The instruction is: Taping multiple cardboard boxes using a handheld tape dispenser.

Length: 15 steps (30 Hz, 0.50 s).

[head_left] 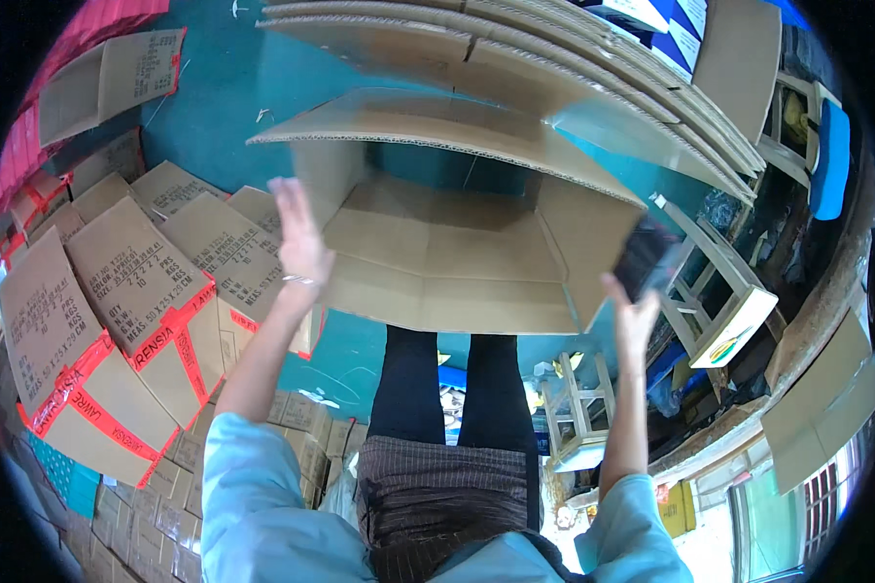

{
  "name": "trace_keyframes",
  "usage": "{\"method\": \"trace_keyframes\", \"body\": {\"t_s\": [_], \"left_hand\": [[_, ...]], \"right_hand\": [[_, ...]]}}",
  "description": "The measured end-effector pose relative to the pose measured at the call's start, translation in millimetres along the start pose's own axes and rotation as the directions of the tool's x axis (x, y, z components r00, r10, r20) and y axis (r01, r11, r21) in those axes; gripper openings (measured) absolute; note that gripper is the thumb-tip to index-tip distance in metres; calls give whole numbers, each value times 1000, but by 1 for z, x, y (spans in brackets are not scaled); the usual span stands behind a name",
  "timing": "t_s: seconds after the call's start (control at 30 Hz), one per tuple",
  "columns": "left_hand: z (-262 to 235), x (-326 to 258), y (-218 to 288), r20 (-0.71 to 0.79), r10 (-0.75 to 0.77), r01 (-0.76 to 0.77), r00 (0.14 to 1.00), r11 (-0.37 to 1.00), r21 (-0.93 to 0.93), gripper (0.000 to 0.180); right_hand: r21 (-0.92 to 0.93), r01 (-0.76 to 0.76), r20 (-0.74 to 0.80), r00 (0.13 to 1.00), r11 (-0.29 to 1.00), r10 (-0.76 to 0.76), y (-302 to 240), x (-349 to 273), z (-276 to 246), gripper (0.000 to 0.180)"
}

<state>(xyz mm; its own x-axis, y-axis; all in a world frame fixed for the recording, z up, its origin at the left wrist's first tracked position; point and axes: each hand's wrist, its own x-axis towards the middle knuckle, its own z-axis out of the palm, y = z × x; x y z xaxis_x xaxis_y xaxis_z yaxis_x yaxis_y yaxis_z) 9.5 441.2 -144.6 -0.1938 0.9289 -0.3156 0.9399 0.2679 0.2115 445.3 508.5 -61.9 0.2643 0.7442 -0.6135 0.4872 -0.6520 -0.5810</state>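
Observation:
A large brown cardboard box (437,219) stands in front of me with its open side toward me; a long flap stretches across its far side. Beside the box's left wall is my left hand (302,238), fingers stretched out and holding nothing; I cannot tell whether it touches the cardboard. A bracelet circles that wrist. On the right, my right hand (634,309) is closed round a dark, block-shaped thing (647,257) next to the box's right wall. Motion blurs this thing, so its exact kind cannot be made out.
Several printed cartons with red tape (131,282) are stacked at the left. Folded cardboard sheets (554,73) lean across the far side. To the right stand a wooden stool (719,301) and one with a blue top (830,160). Another stool (581,418) stands near my legs. The floor (219,92) is blue-green.

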Motion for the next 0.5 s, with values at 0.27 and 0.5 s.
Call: {"method": "trace_keyframes", "body": {"t_s": [0.27,0.5], "left_hand": [[95,54,2,203,-380,188,902,770,609,92],[-6,-54,-6,441,291,-175,849,942,-285,106]], "right_hand": [[-680,224,162,975,698,-155,-36,11,195,50],[-750,412,289,907,516,-305,43,32,182,63]]}}
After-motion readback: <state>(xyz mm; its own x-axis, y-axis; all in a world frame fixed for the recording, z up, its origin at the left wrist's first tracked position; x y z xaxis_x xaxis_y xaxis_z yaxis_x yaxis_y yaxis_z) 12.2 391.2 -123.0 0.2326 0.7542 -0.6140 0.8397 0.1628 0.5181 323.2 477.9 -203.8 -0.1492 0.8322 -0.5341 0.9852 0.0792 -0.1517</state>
